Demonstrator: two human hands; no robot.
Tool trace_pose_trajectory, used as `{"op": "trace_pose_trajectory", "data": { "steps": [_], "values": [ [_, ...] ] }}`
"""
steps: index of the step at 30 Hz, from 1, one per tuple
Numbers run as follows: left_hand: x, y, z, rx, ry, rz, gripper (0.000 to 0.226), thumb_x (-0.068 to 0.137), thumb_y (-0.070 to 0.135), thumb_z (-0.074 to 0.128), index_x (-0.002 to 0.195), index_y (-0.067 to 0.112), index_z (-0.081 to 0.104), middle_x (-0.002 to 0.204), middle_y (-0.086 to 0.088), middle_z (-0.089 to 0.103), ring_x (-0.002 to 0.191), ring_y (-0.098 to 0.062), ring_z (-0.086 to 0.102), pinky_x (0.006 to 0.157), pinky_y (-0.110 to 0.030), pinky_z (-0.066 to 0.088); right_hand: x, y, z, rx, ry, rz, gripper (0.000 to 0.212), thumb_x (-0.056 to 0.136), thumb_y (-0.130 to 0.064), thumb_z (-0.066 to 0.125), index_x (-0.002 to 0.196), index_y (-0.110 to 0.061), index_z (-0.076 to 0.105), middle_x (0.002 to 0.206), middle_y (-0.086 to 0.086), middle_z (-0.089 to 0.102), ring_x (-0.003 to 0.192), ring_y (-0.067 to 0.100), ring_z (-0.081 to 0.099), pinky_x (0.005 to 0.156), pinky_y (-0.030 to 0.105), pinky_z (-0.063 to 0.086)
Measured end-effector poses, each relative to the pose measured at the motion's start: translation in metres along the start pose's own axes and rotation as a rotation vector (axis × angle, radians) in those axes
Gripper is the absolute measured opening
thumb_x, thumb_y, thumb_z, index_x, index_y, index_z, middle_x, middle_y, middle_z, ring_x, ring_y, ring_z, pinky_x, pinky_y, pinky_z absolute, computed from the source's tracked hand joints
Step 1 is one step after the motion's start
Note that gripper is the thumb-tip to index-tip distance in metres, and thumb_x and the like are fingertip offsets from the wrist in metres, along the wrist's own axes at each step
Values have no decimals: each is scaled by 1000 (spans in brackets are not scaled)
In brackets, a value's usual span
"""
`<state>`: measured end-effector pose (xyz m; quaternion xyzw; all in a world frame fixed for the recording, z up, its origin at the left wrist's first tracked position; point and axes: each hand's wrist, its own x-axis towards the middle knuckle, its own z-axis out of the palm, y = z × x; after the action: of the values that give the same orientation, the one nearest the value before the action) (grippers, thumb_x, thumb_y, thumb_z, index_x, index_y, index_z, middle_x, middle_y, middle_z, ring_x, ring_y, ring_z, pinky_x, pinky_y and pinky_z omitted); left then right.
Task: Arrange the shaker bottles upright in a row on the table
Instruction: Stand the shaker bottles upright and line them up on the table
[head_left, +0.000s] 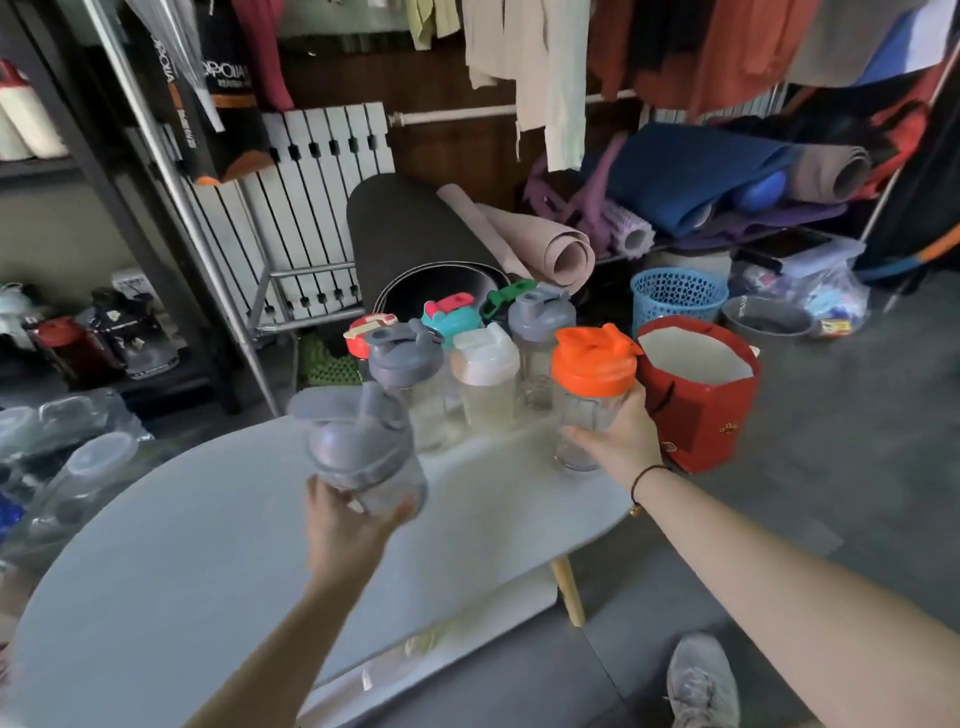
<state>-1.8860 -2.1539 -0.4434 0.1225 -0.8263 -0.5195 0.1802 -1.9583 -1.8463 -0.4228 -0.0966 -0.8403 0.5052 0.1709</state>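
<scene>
My left hand (347, 525) grips a clear shaker bottle with a grey lid (358, 447), held upright above the round white table (208, 545). My right hand (615, 436) is wrapped around an orange-lidded bottle (592, 374) standing at the table's far right edge. Behind them, several bottles stand upright in a cluster at the far edge: a grey-lidded one (405, 364), a white-lidded one (485, 358), another grey-lidded one (540, 317), a teal and red one (451, 314), a red-lidded one (363, 332) and a green-lidded one (506, 301), partly hidden.
A red bucket with a white lining (696, 395) stands on the floor right of the table. A blue basket (675, 296), rolled mats (415, 234) and a radiator (311, 208) lie behind. Plastic-wrapped bottles (67, 452) sit at the left. My shoe (701, 680) is below right.
</scene>
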Motion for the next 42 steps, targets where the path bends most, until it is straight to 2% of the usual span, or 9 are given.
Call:
{"op": "trace_pose_trajectory", "data": {
  "steps": [3, 5, 10, 13, 17, 25, 31, 35, 42],
  "values": [
    [-25, 28, 71, -96, -144, 11, 75, 52, 29, 91, 114, 16, 51, 112, -4, 61, 99, -21, 61, 82, -41, 53, 8, 5, -4, -14, -16, -33, 93, 58, -27, 89, 133, -12, 35, 120, 10, 59, 109, 31, 57, 79, 28, 39],
    [-31, 38, 107, -118, -180, -29, 77, 53, 36, 89, 116, 26, 47, 115, 5, 61, 106, -15, 59, 87, -36, 51, 15, 8, -7, -23, -43, -23, 96, 59, -27, 89, 136, -14, 33, 123, 11, 59, 110, 31, 57, 82, 31, 42],
    [-33, 46, 155, -92, -112, -59, 96, 56, 49, 82, 137, 26, 37, 134, 7, 54, 123, -12, 52, 97, -34, 46, 35, 19, -12, -51, -131, 13, 97, 62, -32, 87, 138, -16, 29, 118, 7, 56, 109, 30, 56, 81, 27, 37],
    [-30, 44, 163, -81, -85, -78, 101, 55, 52, 81, 140, 26, 34, 137, 6, 52, 125, -13, 51, 100, -38, 47, 41, 30, -14, -36, -204, 36, 95, 63, -36, 86, 138, -23, 28, 113, -2, 53, 109, 25, 55, 84, 27, 39],
    [-31, 48, 169, -96, -36, -83, 102, 54, 52, 81, 141, 27, 33, 137, 7, 51, 126, -14, 50, 101, -43, 46, 37, 46, -12, -7, -256, 35, 102, 60, -36, 87, 141, -33, 25, 118, -5, 51, 108, 19, 53, 93, 32, 43],
    [-37, 52, 180, -74, 65, -97, 102, 57, 50, 81, 143, 27, 30, 141, 7, 47, 130, -19, 45, 105, -44, 42, 39, 47, -13, -12, -270, 25, 101, 60, -34, 88, 140, -28, 27, 119, -3, 51, 111, 18, 52, 87, 27, 36],
    [-37, 47, 181, -24, 29, -106, 105, 57, 47, 82, 145, 31, 26, 142, 7, 44, 129, -17, 45, 104, -42, 43, 43, 45, -16, -27, -335, 43, 100, 61, -35, 88, 140, -28, 27, 130, 2, 53, 120, 24, 51, 90, 31, 38],
    [-37, 45, 181, -20, 30, -112, 103, 58, 46, 82, 144, 27, 29, 140, 4, 45, 130, -18, 44, 105, -38, 41, 39, 45, -15, -36, -330, 54, 102, 63, -38, 86, 142, -26, 23, 132, 3, 52, 122, 24, 51, 90, 29, 37],
    [-33, 46, 182, -5, 30, -149, 101, 61, 48, 81, 144, 21, 31, 136, 3, 46, 129, -19, 44, 104, -38, 40, 37, 44, -15, -110, -332, 52, 102, 69, -40, 80, 146, -24, 15, 131, 5, 54, 120, 25, 53, 87, 27, 39]
  ]
}}
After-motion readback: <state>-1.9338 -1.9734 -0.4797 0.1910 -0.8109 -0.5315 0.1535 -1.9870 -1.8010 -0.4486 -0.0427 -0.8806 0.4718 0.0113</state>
